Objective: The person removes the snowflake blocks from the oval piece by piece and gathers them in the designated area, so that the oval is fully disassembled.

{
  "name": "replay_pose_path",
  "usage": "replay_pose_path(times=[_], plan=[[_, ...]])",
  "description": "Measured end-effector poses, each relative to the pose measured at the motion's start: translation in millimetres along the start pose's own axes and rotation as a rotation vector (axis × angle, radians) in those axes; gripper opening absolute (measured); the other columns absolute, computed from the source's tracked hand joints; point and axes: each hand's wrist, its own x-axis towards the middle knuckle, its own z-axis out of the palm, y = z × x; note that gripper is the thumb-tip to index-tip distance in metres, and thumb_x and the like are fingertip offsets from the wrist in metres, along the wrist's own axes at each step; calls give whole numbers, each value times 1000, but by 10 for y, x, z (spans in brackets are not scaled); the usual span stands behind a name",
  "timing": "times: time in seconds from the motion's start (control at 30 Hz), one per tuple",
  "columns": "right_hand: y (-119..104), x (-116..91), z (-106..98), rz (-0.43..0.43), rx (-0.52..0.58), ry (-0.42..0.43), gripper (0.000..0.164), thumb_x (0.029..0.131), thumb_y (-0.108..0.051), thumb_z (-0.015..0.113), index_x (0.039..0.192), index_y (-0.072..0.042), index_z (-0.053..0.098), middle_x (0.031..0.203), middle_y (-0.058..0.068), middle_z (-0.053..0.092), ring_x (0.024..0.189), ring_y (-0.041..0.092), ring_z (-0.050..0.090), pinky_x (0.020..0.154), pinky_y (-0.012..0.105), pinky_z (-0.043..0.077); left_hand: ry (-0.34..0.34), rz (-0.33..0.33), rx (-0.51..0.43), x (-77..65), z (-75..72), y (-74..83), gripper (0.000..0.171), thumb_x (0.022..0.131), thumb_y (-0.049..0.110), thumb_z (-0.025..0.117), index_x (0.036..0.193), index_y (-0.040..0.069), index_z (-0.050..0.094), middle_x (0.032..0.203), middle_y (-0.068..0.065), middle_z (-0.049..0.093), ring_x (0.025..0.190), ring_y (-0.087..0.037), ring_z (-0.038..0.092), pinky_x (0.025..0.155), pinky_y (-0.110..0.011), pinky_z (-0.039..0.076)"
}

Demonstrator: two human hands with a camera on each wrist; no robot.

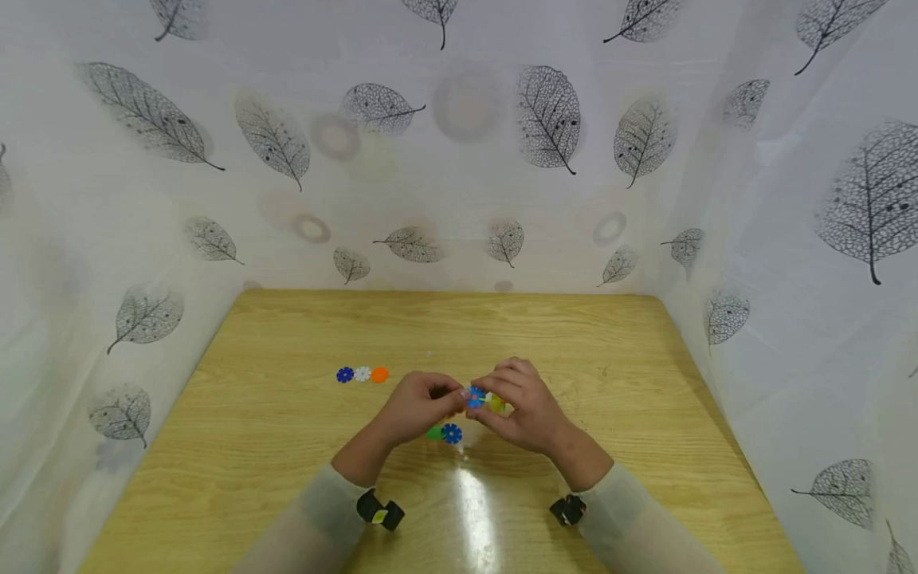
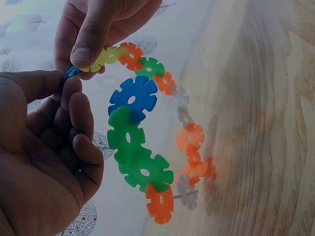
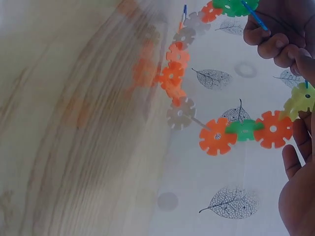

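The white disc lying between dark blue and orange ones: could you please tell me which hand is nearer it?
Left: the left hand is to the right of the white disc, past the orange disc. The right hand is farther right, beyond the left hand.

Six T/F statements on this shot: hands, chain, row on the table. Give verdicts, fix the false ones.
1. The left hand pinches a blue disc next to the right hand. True.
2. The right hand holds nothing. False: it grips the chain.
3. The chain has green discs and orange discs. True.
4. A row of three discs lies on the table. True.
5. In the head view, the row's right end is white. False: the orange disc is there; white is in the middle.
6. Only the left wrist wears a black strap. False: there is a left strap and a right strap.
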Motion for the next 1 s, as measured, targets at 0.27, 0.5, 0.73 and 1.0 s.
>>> replay_pose_path(times=[0.27, 0.5, 0.73, 1.0], plan=[[15, -32, -82, 23, 3, 19, 36, 84, -30, 89, 109, -7, 78, 100, 1, 75, 95, 22, 63, 87, 44, 47, 20, -13, 5, -11, -4, 12, 24, 104, 31, 66, 94, 13, 77, 83, -8, 69, 75, -34, 62, 64, -34, 52], [31, -52, -79, -15, -4, 57, 21, 85, -18, 86, 101, -8, 79, 95, 0, 74, 89, 22, 62, 82, 42, 46, 41, -37, -2, 0, 6, 9, 24, 103, 33, 67, 94, 12, 77, 84, -10, 69, 71, -21, 60, 64, -34, 52], [23, -21, -85, -52, -14, 67, 16, 81, -8, 85, 95, -10, 79, 90, -1, 74, 84, 21, 61, 78, 41, 45, 58, -35, -1, -4, -3, -11, 24, 103, 32, 67, 94, 12, 77, 84, -7, 70, 73, -24, 61, 64, -34, 53], [34, -16, -78, -100, -21, 98, 8, 86, -11, 84, 92, -10, 79, 88, 0, 73, 81, 22, 61, 75, 41, 45, 83, -9, 47, -29, -20, 0, 21, 103, 31, 67, 97, 15, 79, 84, -3, 71, 72, -19, 63, 63, -34, 54]])
